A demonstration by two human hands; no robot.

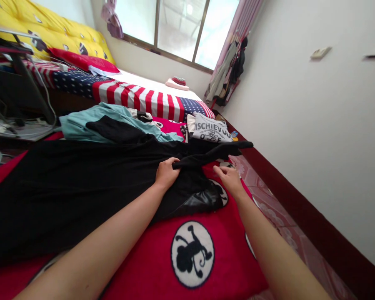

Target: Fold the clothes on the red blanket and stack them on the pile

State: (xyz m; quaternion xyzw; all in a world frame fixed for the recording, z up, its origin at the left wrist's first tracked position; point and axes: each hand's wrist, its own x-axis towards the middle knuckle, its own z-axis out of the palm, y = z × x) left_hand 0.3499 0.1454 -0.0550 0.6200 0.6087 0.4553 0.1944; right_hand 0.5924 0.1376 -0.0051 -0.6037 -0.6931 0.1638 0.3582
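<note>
A long black garment (90, 179) lies spread across the red blanket (150, 266), which carries round monkey patches. It has a shiny, leather-like panel (203, 200) at its right end. My left hand (168, 173) grips a fold of the black cloth near the middle of that end, thumb and fingers closed on it. A narrow part of the garment, like a sleeve, sticks out to the right beyond this hand. Over the blanket's right side is my right hand (229, 178), apart from the garment, its fingers curled together with nothing visible in them.
Behind the garment lie a light teal garment (78, 123) and a folded grey shirt (211, 129) with lettering. A flag-patterned bed (137, 98) stands under the window. Clothes (228, 71) hang in the corner. At left is a dark stand with cables. A wall (325, 125) rises on the right.
</note>
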